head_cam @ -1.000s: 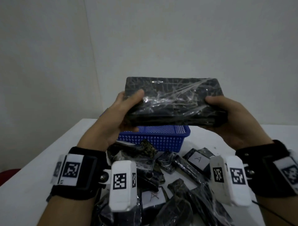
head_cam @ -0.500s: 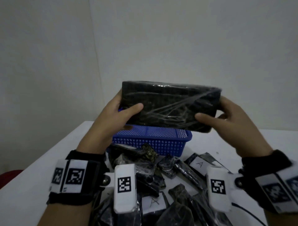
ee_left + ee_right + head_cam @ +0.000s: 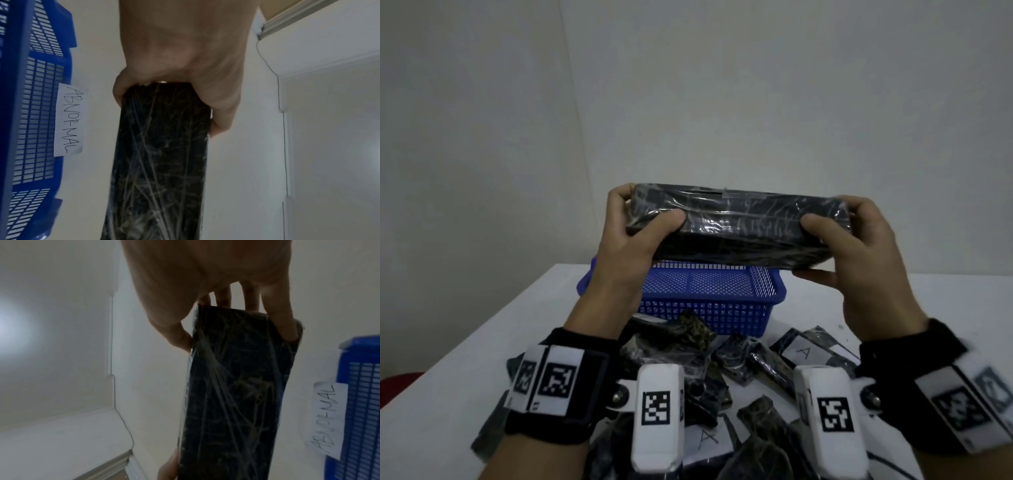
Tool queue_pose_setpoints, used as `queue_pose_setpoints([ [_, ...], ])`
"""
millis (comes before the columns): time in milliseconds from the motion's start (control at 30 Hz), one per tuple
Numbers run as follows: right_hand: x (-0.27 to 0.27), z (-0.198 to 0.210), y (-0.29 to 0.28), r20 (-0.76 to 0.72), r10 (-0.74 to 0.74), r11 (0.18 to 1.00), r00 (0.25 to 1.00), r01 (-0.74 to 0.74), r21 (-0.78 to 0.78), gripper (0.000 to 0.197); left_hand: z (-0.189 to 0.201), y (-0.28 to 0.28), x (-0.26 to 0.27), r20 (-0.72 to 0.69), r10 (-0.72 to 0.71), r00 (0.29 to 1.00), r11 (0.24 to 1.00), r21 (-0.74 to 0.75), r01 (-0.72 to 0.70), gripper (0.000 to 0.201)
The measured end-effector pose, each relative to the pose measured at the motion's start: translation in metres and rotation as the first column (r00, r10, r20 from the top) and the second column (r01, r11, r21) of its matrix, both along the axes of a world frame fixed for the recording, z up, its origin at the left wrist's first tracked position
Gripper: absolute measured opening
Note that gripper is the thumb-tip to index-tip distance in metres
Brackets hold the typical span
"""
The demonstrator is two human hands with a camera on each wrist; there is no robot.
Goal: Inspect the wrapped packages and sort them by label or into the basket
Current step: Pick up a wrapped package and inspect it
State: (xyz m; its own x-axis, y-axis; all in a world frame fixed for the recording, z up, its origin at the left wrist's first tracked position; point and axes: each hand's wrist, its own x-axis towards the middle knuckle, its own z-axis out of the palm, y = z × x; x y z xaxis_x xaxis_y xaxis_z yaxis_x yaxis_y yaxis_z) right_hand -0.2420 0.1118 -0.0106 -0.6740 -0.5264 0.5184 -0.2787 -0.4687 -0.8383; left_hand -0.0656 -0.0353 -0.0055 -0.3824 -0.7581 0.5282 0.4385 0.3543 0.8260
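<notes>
Hands [image 3: 750, 240] gripping package [image 3: 736, 229] ends, above basket [image 3: 722, 308]

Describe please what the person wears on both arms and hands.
The left hand and right hand are bare, without gloves or sleeves. Each wrist has a black band with white tags of square black-and-white codes, and a white box-shaped camera bearing one more code.

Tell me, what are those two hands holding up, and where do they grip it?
A black wrapped package, held above the blue basket. The left hand grips its left end, the right hand its right end.
</notes>
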Motion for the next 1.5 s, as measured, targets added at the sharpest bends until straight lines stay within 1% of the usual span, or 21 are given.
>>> queue_pose_setpoints([
  [67, -0.003, 0.001, 0.001, -0.019, 0.009, 1.000, 1.000, -0.009, -0.003, 0.019, 0.000, -0.001, 0.001, 0.021, 0.005, 1.000, 1.000, -0.010, -0.005, 0.032],
  [133, -0.005, 0.004, 0.004, -0.056, 0.024, 1.000, 0.998, -0.025, -0.017, 0.025, 0.001, -0.002, 0.005, 0.137, 0.080, 0.987, 0.995, -0.073, -0.070, 0.017],
  [167, -0.006, 0.007, 0.006, -0.075, 0.030, 0.999, 0.997, -0.033, -0.041, 0.024, 0.002, -0.003, 0.007, 0.220, 0.128, 0.967, 0.988, -0.114, -0.104, 0.023],
  [200, -0.006, 0.010, 0.008, -0.083, 0.039, 0.996, 0.996, -0.045, -0.079, 0.019, 0.003, -0.003, 0.009, 0.291, 0.144, 0.946, 0.986, -0.129, -0.110, 0.040],
  [267, -0.006, 0.017, 0.014, -0.039, 0.065, 0.982, 0.997, -0.071, -0.176, 0.012, 0.005, -0.001, 0.008, 0.342, 0.061, 0.938, 0.998, -0.048, -0.047, 0.064],
  [333, -0.005, 0.021, 0.017, -0.030, 0.047, 0.975, 0.998, -0.052, -0.218, 0.011, 0.006, 0.002, 0.006, 0.258, -0.081, 0.963, 0.995, 0.085, 0.061, 0.061],
  [367, -0.006, 0.020, 0.016, -0.033, 0.022, 0.975, 0.999, -0.029, -0.221, 0.005, 0.006, 0.005, 0.005, 0.187, -0.136, 0.973, 0.984, 0.144, 0.109, 0.056],
  [400, -0.006, 0.018, 0.015, -0.023, -0.008, 0.980, 1.000, 0.004, -0.201, 0.007, 0.006, 0.008, 0.004, 0.121, -0.160, 0.980, 0.974, 0.180, 0.137, 0.051],
  [467, -0.010, 0.013, 0.009, 0.063, -0.064, 0.993, 0.996, 0.070, -0.098, 0.034, 0.004, 0.008, 0.000, 0.006, -0.145, 0.989, 0.970, 0.197, 0.141, 0.049],
  [500, -0.012, 0.011, 0.007, 0.126, -0.057, 0.998, 0.990, 0.059, -0.017, 0.043, 0.003, 0.007, -0.001, -0.033, -0.131, 0.991, 0.974, 0.183, 0.135, 0.049],
  [533, -0.013, 0.010, 0.008, 0.189, -0.009, 0.997, 0.982, -0.005, 0.072, 0.044, 0.002, 0.006, -0.002, -0.052, -0.136, 0.989, 0.975, 0.168, 0.143, 0.050],
  [600, -0.015, 0.011, 0.011, 0.250, 0.096, 0.974, 0.963, -0.142, 0.175, 0.031, 0.001, 0.005, -0.003, -0.044, -0.174, 0.984, 0.969, 0.169, 0.179, 0.057],
  [767, -0.016, 0.009, 0.010, 0.152, 0.115, 0.986, 0.982, -0.132, 0.106, 0.034, -0.003, 0.001, -0.002, 0.011, -0.147, 0.989, 0.968, 0.208, 0.142, 0.074],
  [967, -0.009, 0.014, 0.016, 0.028, 0.191, 0.980, 0.981, -0.192, 0.058, 0.053, -0.002, -0.005, 0.008, 0.057, -0.186, 0.981, 0.967, 0.189, 0.172, 0.054],
  [1067, -0.012, 0.014, 0.018, 0.002, 0.116, 0.993, 0.993, -0.116, 0.023, 0.054, 0.001, 0.000, 0.012, -0.001, -0.316, 0.949, 0.924, 0.226, 0.308, 0.051],
  [1133, -0.016, 0.011, 0.015, -0.002, -0.006, 1.000, 1.000, 0.007, 0.005, 0.046, 0.005, 0.005, 0.012, -0.032, -0.373, 0.927, 0.908, 0.195, 0.372, 0.049],
  [1200, -0.017, 0.005, 0.011, -0.004, -0.087, 0.996, 0.996, 0.087, 0.025, 0.037, 0.007, 0.009, 0.008, 0.003, -0.360, 0.933, 0.929, 0.095, 0.359, 0.041],
  [1267, -0.017, 0.001, 0.007, 0.016, -0.075, 0.992, 0.997, 0.073, 0.105, 0.035, 0.008, 0.015, 0.000, 0.026, -0.325, 0.945, 0.946, -0.004, 0.326, 0.034],
  [1333, -0.012, 0.001, 0.006, 0.025, -0.004, 0.979, 1.000, -0.001, 0.205, 0.035, 0.007, 0.024, -0.008, 0.025, -0.279, 0.960, 0.957, -0.079, 0.280, 0.031],
  [1400, -0.004, 0.004, 0.006, 0.030, 0.110, 0.966, 0.993, -0.114, 0.234, 0.048, 0.004, 0.033, -0.016, 0.044, -0.234, 0.971, 0.958, -0.157, 0.238, 0.034],
  [1500, 0.004, 0.000, 0.001, 0.052, 0.320, 0.932, 0.946, -0.324, 0.161, 0.097, -0.003, 0.038, -0.025, 0.121, -0.179, 0.976, 0.939, -0.276, 0.206, 0.036],
])
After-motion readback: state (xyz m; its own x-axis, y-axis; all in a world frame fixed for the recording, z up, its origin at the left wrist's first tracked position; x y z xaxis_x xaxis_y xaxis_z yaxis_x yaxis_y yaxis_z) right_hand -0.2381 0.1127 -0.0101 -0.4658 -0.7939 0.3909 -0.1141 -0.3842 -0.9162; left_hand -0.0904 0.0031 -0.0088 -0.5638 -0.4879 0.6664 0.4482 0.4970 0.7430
